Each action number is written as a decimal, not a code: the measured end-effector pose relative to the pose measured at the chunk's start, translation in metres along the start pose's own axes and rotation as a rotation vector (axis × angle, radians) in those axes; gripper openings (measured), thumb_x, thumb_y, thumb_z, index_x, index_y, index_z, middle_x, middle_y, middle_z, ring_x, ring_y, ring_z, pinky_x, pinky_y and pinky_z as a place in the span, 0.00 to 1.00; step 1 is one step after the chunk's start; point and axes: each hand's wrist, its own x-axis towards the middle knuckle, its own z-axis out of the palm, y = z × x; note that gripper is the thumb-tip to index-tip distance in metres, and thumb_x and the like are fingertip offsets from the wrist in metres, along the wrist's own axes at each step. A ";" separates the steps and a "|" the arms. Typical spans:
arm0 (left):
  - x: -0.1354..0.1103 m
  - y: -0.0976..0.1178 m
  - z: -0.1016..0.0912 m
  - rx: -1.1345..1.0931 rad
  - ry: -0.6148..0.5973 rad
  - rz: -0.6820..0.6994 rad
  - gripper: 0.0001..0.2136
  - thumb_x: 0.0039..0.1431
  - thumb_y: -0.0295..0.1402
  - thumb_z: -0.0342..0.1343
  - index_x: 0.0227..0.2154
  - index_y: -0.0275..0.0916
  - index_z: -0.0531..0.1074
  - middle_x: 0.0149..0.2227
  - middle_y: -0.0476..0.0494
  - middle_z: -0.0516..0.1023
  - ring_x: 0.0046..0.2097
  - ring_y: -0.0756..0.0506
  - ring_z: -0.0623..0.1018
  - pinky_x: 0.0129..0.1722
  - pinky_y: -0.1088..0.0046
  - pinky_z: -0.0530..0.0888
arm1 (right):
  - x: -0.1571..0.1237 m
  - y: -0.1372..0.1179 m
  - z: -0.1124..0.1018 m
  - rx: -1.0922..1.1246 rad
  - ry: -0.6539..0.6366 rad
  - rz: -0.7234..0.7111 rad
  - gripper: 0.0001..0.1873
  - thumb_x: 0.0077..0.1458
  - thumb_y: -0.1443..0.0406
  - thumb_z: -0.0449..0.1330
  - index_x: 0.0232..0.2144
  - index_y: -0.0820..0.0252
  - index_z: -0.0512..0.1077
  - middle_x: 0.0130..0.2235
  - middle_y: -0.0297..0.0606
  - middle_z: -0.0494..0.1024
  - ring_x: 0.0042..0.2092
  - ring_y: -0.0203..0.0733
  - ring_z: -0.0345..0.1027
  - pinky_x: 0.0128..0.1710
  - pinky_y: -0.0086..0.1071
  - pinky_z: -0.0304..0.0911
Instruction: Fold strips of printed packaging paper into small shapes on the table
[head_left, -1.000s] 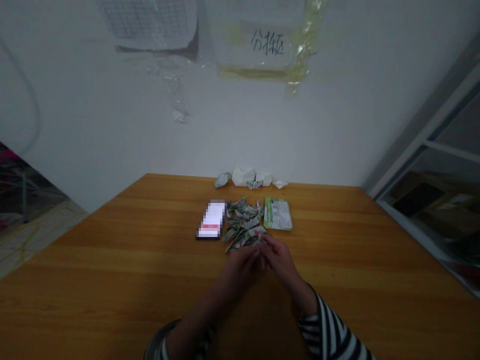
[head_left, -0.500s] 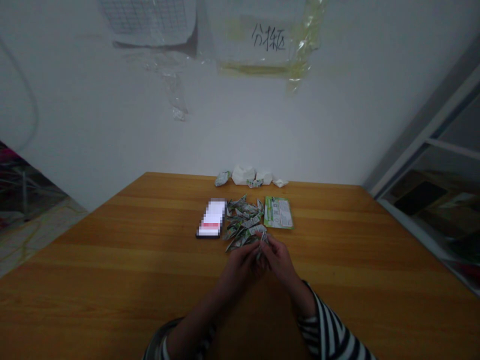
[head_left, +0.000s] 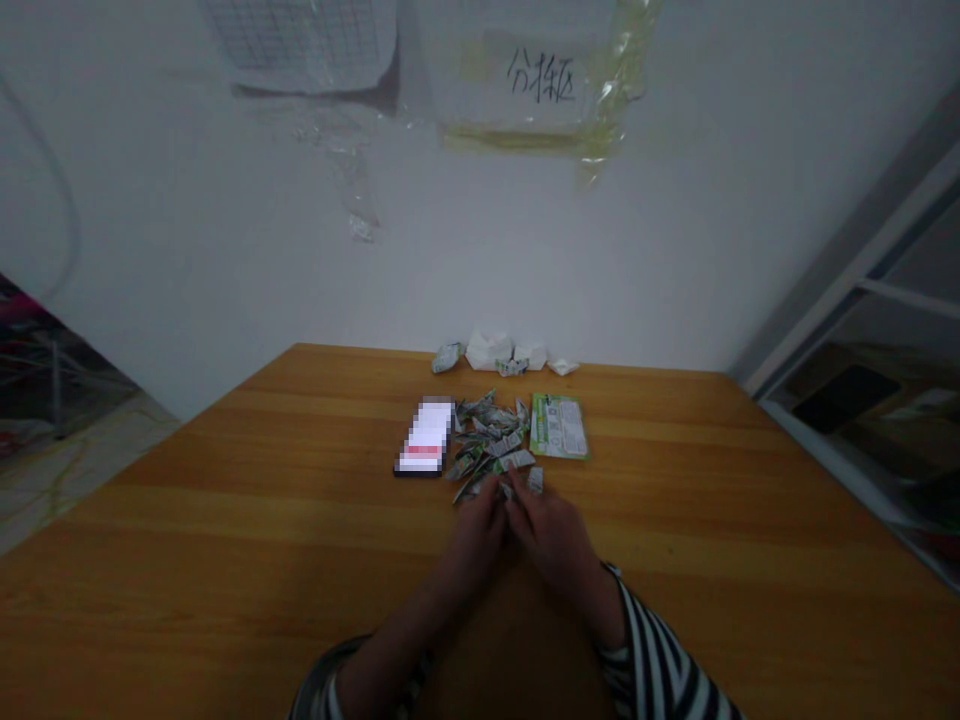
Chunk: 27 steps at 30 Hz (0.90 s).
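Note:
Both hands meet at the near edge of a pile of small packets, which are crumpled, silvery and green-and-white. My left hand is closed, its thumb and fingertips pinched together. My right hand curls in from the other side, also closed, its fingertips against the left ones. Bits of a small packet show at the right fingertips; the rest is hidden by the fingers. To the pile's right lies a flat green-and-white printed pouch.
A phone with a blurred screen lies left of the pile on the wooden table. White crumpled tissues and a separate packet rest along the wall. A shelf frame stands at the right.
My hands have lowered slightly, and my right hand has turned so its back shows more. The packet between the fingers is now more covered. Pile, phone and pouch stay put.

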 end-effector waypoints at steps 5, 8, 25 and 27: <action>0.002 0.008 -0.006 -0.089 0.013 0.018 0.15 0.58 0.29 0.51 0.45 0.41 0.76 0.38 0.41 0.82 0.38 0.42 0.79 0.37 0.70 0.73 | 0.000 0.002 0.001 0.120 0.076 -0.050 0.22 0.57 0.68 0.55 0.54 0.55 0.72 0.39 0.45 0.83 0.36 0.47 0.75 0.39 0.38 0.68; 0.004 0.010 -0.008 -0.276 -0.019 -0.056 0.16 0.55 0.32 0.54 0.47 0.40 0.77 0.45 0.40 0.81 0.43 0.40 0.79 0.40 0.67 0.75 | 0.003 0.005 0.001 0.323 0.181 0.044 0.15 0.54 0.69 0.58 0.42 0.55 0.80 0.36 0.41 0.83 0.36 0.46 0.75 0.37 0.36 0.69; 0.004 0.007 -0.005 -0.132 0.057 0.005 0.14 0.58 0.34 0.55 0.47 0.39 0.70 0.27 0.47 0.79 0.31 0.45 0.78 0.32 0.71 0.74 | 0.008 0.000 0.009 0.861 0.119 0.355 0.10 0.46 0.61 0.68 0.33 0.59 0.77 0.30 0.36 0.82 0.34 0.42 0.76 0.35 0.31 0.70; 0.002 0.007 -0.006 -0.093 0.037 0.027 0.10 0.59 0.35 0.54 0.42 0.39 0.73 0.32 0.44 0.80 0.34 0.44 0.79 0.34 0.70 0.75 | 0.008 0.003 0.009 0.840 0.103 0.364 0.10 0.46 0.60 0.68 0.29 0.60 0.78 0.28 0.37 0.82 0.32 0.42 0.77 0.34 0.31 0.69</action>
